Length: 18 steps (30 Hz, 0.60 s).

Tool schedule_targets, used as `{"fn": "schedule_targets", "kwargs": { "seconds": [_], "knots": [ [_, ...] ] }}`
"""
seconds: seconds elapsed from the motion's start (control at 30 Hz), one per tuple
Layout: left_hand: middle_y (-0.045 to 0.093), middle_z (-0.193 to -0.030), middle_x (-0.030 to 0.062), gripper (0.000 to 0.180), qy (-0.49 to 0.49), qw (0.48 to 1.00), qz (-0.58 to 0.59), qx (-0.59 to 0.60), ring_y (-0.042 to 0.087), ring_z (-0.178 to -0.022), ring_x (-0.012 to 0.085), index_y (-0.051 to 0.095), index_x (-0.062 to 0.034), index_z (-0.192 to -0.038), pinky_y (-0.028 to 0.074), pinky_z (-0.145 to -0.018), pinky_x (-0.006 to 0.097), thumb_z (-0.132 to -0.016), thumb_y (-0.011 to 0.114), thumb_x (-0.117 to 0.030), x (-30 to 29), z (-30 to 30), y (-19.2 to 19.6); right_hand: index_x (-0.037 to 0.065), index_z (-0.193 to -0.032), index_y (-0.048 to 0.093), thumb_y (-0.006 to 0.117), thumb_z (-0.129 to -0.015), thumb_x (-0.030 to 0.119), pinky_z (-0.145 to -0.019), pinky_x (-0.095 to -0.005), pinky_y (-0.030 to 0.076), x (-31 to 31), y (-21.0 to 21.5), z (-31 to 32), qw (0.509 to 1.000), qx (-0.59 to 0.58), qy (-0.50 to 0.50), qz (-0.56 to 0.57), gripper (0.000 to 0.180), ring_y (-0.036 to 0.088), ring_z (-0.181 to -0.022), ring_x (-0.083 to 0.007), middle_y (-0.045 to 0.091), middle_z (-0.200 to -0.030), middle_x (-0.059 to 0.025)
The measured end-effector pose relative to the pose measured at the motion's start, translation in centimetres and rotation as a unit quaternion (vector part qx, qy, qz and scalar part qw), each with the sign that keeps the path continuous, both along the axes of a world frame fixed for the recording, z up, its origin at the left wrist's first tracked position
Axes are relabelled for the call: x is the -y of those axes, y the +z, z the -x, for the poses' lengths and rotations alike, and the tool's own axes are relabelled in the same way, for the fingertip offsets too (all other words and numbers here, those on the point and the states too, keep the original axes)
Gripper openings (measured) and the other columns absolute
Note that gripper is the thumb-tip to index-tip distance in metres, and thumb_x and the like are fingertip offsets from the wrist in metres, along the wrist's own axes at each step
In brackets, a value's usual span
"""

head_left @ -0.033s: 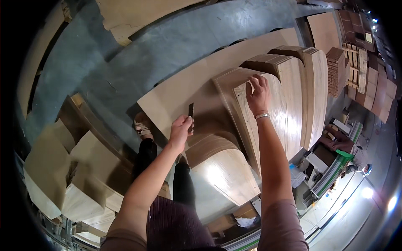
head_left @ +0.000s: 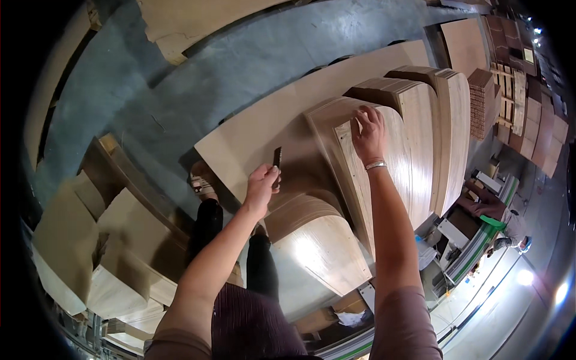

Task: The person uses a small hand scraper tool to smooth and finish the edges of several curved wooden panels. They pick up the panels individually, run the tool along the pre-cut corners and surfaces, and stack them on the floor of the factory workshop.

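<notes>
Panel stack (head_left: 403,159), wood-grained and rounded: stands right of centre, alongside a flat brown board (head_left: 252,133). At far left, shows pale curved pieces (head_left: 129,234) in piles. Nearer the middle, grips a dark, narrow tool (head_left: 277,157) in the left hand (head_left: 261,187), fingers closed round it, with its free end pointing away from the body. Just right and below, shows a smaller rounded pile (head_left: 327,246). Holds the right hand (head_left: 369,132) over the stack's upper left corner, fingers loosely bent and parted; hard to tell whether touching. Farther right, shows two more wood-grained piles (head_left: 451,138), then a slatted wooden pallet (head_left: 507,99).
</notes>
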<state>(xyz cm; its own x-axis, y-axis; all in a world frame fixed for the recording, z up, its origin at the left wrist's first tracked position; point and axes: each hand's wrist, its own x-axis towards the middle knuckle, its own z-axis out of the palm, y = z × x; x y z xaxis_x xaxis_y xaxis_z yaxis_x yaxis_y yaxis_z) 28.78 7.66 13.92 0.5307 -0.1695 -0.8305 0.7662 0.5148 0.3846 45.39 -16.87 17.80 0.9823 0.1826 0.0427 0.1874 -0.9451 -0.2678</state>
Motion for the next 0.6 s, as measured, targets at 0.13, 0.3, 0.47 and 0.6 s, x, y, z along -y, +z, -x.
{"fn": "schedule_targets", "kwargs": {
  "seconds": [0.13, 0.3, 0.47, 0.6],
  "knots": [
    [0.054, -0.075, -0.0033, 0.014, -0.002, 1.0, -0.005, 0.003, 0.049, -0.063, 0.005, 0.058, -0.0084, -0.089, 0.042, -0.057, 0.021, -0.097, 0.054, -0.019, 4.1, -1.2, -2.2, 0.008, -0.095, 0.069, 0.059, -0.086, 0.02, -0.107, -0.0467, 0.03, 1.4, -2.5, -1.0, 0.993, -0.03, 0.102, 0.043, 0.018, 0.053, -0.115, -0.0289, 0.064, -0.112, -0.0086],
    [0.051, -0.073, -0.004, 0.015, 0.006, 0.999, 0.009, 0.034, 0.046, -0.063, 0.0045, 0.054, -0.0091, -0.085, 0.039, -0.055, 0.021, -0.098, 0.052, -0.016, 8.3, -1.9, -4.8, 0.005, -0.081, 0.067, 0.056, -0.085, 0.015, -0.105, -0.0485, 0.033, 1.7, -4.3, -1.0, 0.994, -0.006, 0.108, 0.022, 0.016, 0.057, -0.102, -0.0306, 0.066, -0.094, -0.0088],
    [0.047, -0.069, -0.0051, 0.015, 0.02, 0.989, -0.067, 0.128, 0.042, -0.06, 0.0044, 0.051, -0.0076, -0.083, 0.036, -0.052, 0.022, -0.097, 0.053, -0.012, 12.1, -3.2, -7.5, 0.004, -0.076, 0.064, 0.054, -0.084, 0.014, -0.102, -0.0487, 0.035, 1.5, -5.2, -1.2, 0.992, 0.028, 0.126, -0.003, 0.015, 0.057, -0.09, -0.0326, 0.062, -0.085, -0.0105],
    [0.048, -0.066, 0.0047, 0.015, 0.012, 0.958, -0.236, 0.165, 0.044, -0.058, 0.0167, 0.051, -0.0044, -0.083, 0.038, -0.054, 0.032, -0.095, 0.055, -0.012, 14.0, -4.8, -7.2, 0.003, -0.074, 0.062, 0.053, -0.083, 0.012, -0.101, -0.0482, 0.037, 1.5, -5.2, -1.0, 0.991, 0.037, 0.126, 0.005, 0.015, 0.056, -0.087, -0.0331, 0.061, -0.083, -0.011]
  ]
}}
